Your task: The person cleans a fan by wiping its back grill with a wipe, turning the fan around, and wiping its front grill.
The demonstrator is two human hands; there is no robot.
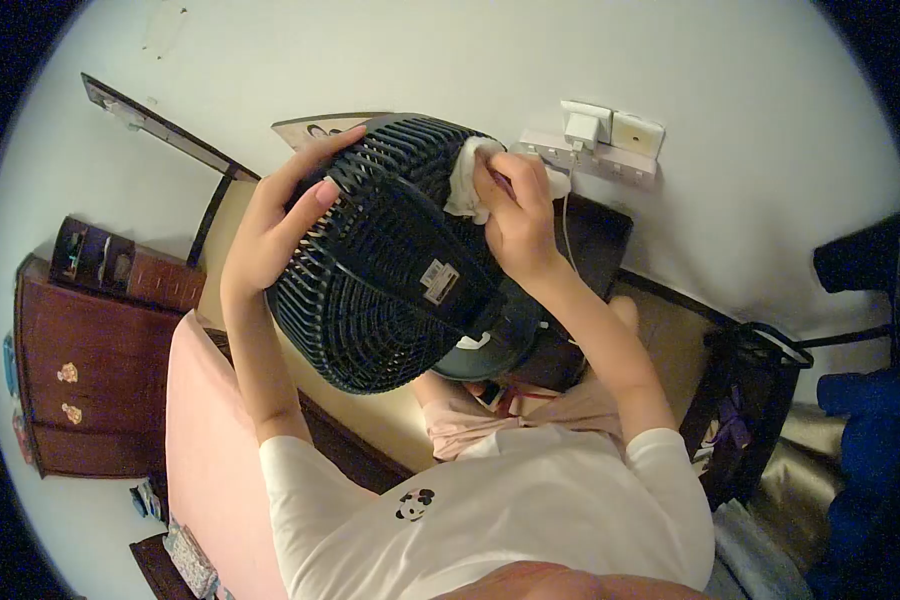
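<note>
A dark fan (pixel 370 270) with a ribbed grille fills the middle of the head view, its back and a white label turned toward me. My left hand (pixel 275 215) grips the grille's upper left edge, thumb on the near side. Bunched in my right hand (pixel 518 215) is a white cloth (pixel 467 180), pressed against the upper right of the grille; the fingers are closed round it. Below the grille, the fan's round base (pixel 500 345) is partly hidden behind its body.
A wall socket with a plugged-in white charger (pixel 585 127) and hanging cable sits behind my right hand. At left are a pink-covered bed (pixel 205 420) and a dark red cabinet (pixel 95 370). A black rack (pixel 745 410) stands at right.
</note>
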